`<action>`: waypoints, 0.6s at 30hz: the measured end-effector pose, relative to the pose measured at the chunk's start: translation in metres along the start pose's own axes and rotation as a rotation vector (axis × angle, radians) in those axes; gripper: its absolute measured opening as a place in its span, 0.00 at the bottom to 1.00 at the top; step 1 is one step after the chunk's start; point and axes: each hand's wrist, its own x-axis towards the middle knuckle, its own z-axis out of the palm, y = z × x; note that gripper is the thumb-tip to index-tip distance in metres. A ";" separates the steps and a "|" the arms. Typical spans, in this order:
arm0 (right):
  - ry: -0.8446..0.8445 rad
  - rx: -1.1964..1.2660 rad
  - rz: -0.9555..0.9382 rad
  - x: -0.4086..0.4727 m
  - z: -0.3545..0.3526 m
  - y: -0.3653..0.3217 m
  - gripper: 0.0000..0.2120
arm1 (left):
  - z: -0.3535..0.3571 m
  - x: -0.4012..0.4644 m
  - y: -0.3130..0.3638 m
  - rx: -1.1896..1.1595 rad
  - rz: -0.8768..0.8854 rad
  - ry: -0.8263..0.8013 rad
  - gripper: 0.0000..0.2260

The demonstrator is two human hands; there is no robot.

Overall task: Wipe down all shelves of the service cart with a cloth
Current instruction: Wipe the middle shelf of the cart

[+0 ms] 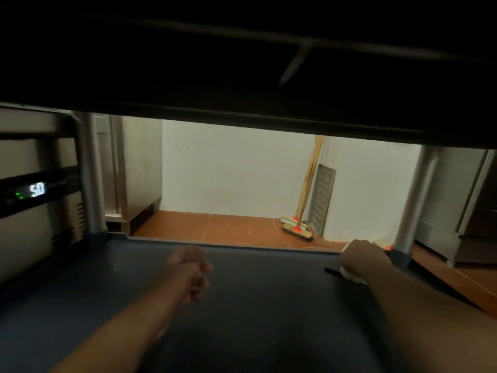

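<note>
1. Two bare forearms reach in over a dark blue shelf (255,305) of the service cart, under the dark underside of the shelf above (242,63).
2. The right hand (363,258) lies at the far right corner of the shelf, fingers curled down over a pale cloth (349,275); only a small edge of the cloth shows, beneath the wrist and touching the shelf.
3. The left hand (189,273) sits well apart from the cloth, near the middle of the shelf; its fingers are loosely curled and it holds nothing. Blur hides whether it touches the surface.
4. Just beyond the right hand stands a metal cart post (414,200); another post (90,173) rises far to the left of the left hand.
5. Past both hands, brooms (298,227) lean on a white wall (228,168) over a red tiled floor (215,227).
6. Left of the left hand, an appliance display (36,189) glows.
</note>
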 end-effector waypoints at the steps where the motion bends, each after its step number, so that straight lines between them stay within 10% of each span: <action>1: 0.011 -0.010 0.006 -0.003 -0.002 -0.009 0.06 | -0.010 0.000 0.003 -0.005 -0.002 0.011 0.17; 18: 0.049 0.167 -0.094 -0.056 -0.004 -0.204 0.04 | -0.128 0.012 0.010 0.078 0.008 -0.006 0.15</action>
